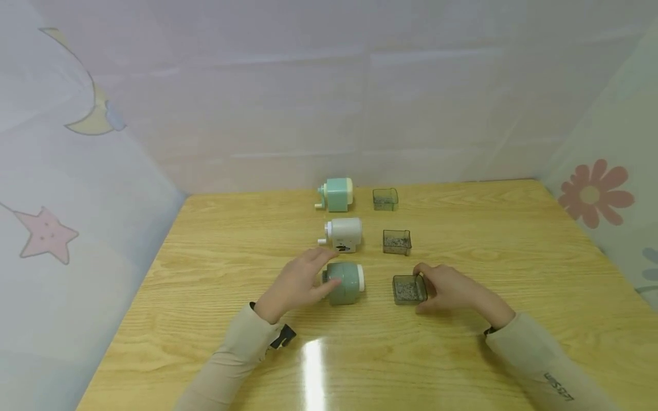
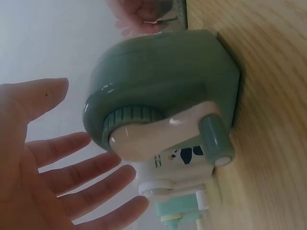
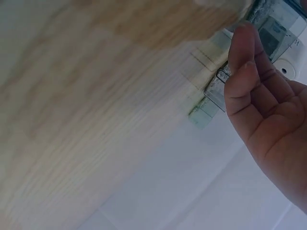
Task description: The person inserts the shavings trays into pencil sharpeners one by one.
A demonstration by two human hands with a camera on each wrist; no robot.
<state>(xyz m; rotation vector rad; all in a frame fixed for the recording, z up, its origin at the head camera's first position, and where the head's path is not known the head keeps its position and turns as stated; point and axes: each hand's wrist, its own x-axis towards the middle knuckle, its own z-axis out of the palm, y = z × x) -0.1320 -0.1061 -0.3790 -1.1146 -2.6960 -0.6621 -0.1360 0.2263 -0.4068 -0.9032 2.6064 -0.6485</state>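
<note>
In the head view, three crank sharpeners stand in a column on the wood-grain counter [image 1: 205, 274]: a mint sharpener [image 1: 337, 195] farthest off, a white sharpener [image 1: 346, 229] in the middle, a grey-green sharpener [image 1: 343, 285] nearest. To the right of each, apart from it, sits a clear tray: far tray [image 1: 383, 207], middle tray [image 1: 394, 250], near tray [image 1: 405, 302]. Taking trays out of bodies looks done for all three; dark shavings [image 1: 409, 291] lie in the trays, so emptying and refitting seem undone. The right hand [image 1: 452, 290] pinches the near tray at its right side; the left hand [image 1: 300, 283] is spread beside the grey-green sharpener. A bright glare [image 1: 313, 371] marks the counter's near part. Pale sheeting [image 1: 288, 108] encloses the room, printed with a moon [image 1: 95, 121], a pink star [image 1: 48, 235] and a red flower [image 1: 589, 194]

In the left wrist view, that hand's fingers are extended by the grey-green sharpener's crank [image 2: 158, 136], gripping nothing; whether they touch it I cannot tell

In the right wrist view, curled fingers meet a clear tray at the upper corner, over blurred wood grain and pale sheeting
</note>
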